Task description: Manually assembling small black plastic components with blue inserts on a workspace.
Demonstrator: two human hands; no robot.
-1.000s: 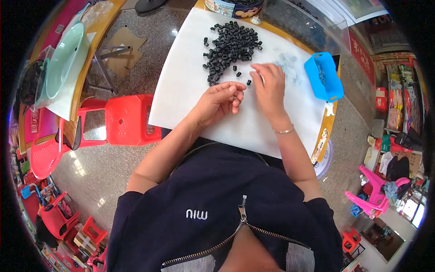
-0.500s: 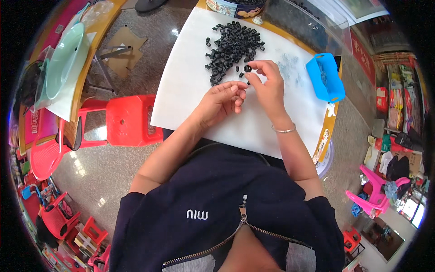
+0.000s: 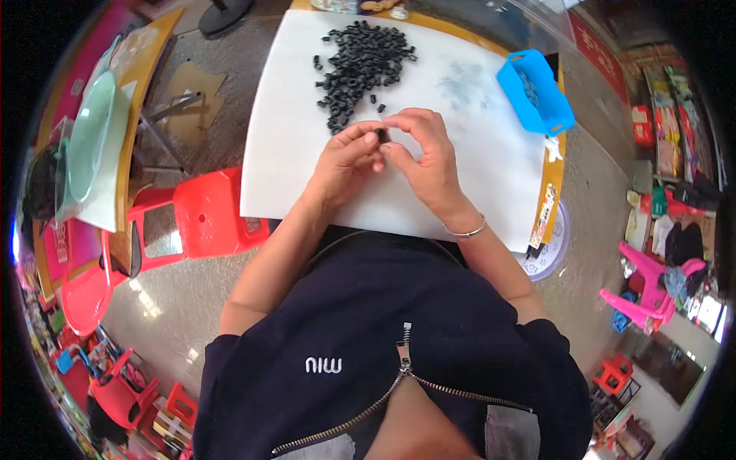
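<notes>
Black part (image 3: pixel 382 136) — in thumb-forefinger pinch of right hand (image 3: pixel 432 165), against fingertips of left hand (image 3: pixel 337 166), can't tell if gripped there — could slip toward pile (image 3: pixel 359 73) under uneven pressure.

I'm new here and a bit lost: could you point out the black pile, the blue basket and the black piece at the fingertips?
Black pile (image 3: pixel 359 67): head view, on its middle.
Blue basket (image 3: pixel 550 90): head view, on its inner right wall.
Black piece (image 3: pixel 382 136): head view, on its exposed dark side.
</notes>
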